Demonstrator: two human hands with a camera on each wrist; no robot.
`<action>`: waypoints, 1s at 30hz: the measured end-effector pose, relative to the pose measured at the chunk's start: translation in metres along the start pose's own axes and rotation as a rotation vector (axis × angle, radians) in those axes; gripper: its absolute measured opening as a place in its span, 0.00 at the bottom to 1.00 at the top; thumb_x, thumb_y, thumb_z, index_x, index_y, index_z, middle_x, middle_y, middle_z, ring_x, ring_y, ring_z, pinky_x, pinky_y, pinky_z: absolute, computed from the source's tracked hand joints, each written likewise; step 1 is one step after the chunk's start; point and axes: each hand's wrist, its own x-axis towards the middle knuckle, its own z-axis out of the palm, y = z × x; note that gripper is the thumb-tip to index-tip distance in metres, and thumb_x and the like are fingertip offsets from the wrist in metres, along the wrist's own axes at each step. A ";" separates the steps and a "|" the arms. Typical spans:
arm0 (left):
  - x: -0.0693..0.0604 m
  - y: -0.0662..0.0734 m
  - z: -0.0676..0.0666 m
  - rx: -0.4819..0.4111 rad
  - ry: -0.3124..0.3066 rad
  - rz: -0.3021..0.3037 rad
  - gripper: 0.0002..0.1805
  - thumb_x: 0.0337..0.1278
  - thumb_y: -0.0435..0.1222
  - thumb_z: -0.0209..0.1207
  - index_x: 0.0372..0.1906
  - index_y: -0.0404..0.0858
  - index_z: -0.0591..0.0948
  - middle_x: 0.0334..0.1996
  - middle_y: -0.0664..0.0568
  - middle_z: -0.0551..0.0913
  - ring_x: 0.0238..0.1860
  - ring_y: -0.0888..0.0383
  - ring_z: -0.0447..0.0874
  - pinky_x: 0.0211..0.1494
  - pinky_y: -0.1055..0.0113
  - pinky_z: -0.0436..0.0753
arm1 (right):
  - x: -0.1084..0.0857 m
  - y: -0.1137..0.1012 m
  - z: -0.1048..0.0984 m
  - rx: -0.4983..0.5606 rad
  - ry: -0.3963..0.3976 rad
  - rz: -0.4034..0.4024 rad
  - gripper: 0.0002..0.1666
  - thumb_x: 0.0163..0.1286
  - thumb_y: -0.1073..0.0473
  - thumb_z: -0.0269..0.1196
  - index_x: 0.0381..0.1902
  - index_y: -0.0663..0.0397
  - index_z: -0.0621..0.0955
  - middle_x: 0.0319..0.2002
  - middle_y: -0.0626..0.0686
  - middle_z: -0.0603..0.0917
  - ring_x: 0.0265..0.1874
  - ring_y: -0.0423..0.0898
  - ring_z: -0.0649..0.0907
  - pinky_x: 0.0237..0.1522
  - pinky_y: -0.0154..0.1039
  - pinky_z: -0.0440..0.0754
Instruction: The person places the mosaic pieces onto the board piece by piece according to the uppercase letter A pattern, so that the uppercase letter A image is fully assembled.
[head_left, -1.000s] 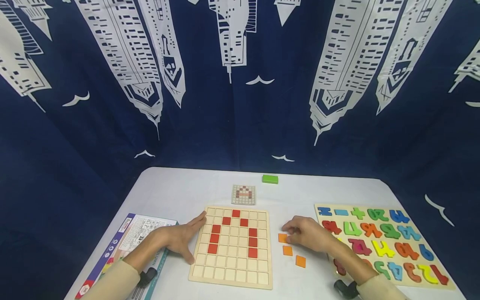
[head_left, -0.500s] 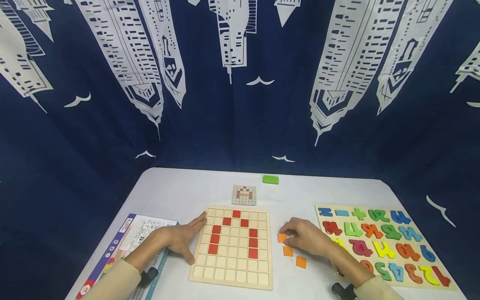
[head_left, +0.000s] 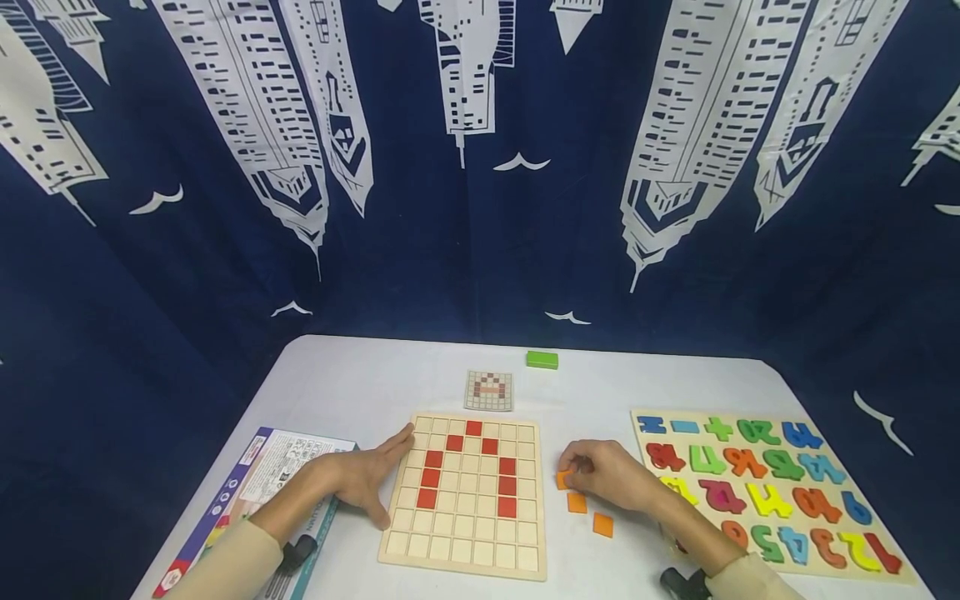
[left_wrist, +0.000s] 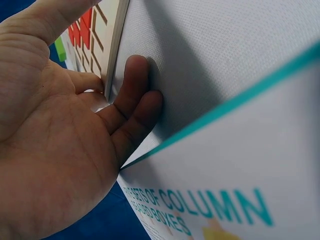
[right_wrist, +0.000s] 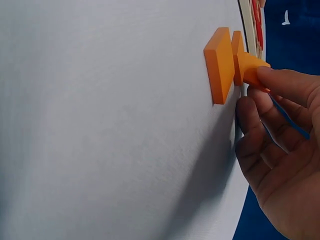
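Observation:
A wooden grid board (head_left: 465, 550) lies mid-table with several red square tiles (head_left: 507, 485) in its cells, forming an arch. My left hand (head_left: 363, 483) rests at the board's left edge, thumb and fingers spread along it. To the right of the board, my right hand (head_left: 611, 473) pinches an orange square tile (right_wrist: 251, 69) between thumb and fingers; the tile looks tilted in the right wrist view. Two more orange tiles, a nearer one (head_left: 602, 524) and a middle one (head_left: 577, 502), lie flat beside that hand. Beyond the board is a small pattern card (head_left: 489, 391).
At the right, a wooden board of coloured numbers and signs (head_left: 765, 467) lies partly under my right forearm. A printed box (head_left: 270, 467) sits at the left beneath my left forearm. A green block (head_left: 542, 360) is near the table's far edge.
My right hand has shifted slightly toward me and left, and its fingers have closed on the farthest orange tile. The left hand stays in place at the board.

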 end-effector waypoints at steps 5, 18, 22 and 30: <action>0.001 -0.001 0.000 0.003 0.006 -0.004 0.70 0.20 0.51 0.74 0.72 0.35 0.45 0.73 0.48 0.33 0.70 0.49 0.45 0.65 0.52 0.61 | 0.001 0.000 0.001 0.070 -0.008 -0.006 0.07 0.57 0.58 0.66 0.32 0.38 0.80 0.25 0.39 0.79 0.26 0.40 0.78 0.30 0.32 0.78; 0.002 -0.004 0.002 -0.004 0.016 -0.003 0.70 0.19 0.51 0.75 0.72 0.35 0.46 0.73 0.49 0.33 0.70 0.49 0.46 0.65 0.53 0.61 | 0.008 -0.016 0.000 0.194 -0.033 0.028 0.05 0.59 0.56 0.64 0.34 0.40 0.81 0.27 0.42 0.80 0.28 0.42 0.78 0.30 0.35 0.78; 0.001 -0.004 0.001 -0.009 0.012 -0.004 0.70 0.19 0.51 0.75 0.72 0.35 0.46 0.73 0.49 0.33 0.70 0.49 0.45 0.65 0.53 0.61 | 0.012 -0.024 0.001 0.244 -0.050 0.012 0.04 0.60 0.56 0.63 0.35 0.42 0.81 0.27 0.44 0.81 0.27 0.43 0.79 0.29 0.36 0.79; 0.001 -0.003 0.001 -0.022 0.009 -0.004 0.69 0.20 0.50 0.75 0.72 0.35 0.46 0.73 0.49 0.33 0.70 0.48 0.46 0.64 0.51 0.62 | 0.020 -0.035 0.006 0.342 -0.092 0.011 0.05 0.60 0.56 0.64 0.36 0.46 0.81 0.27 0.49 0.80 0.25 0.47 0.81 0.24 0.38 0.80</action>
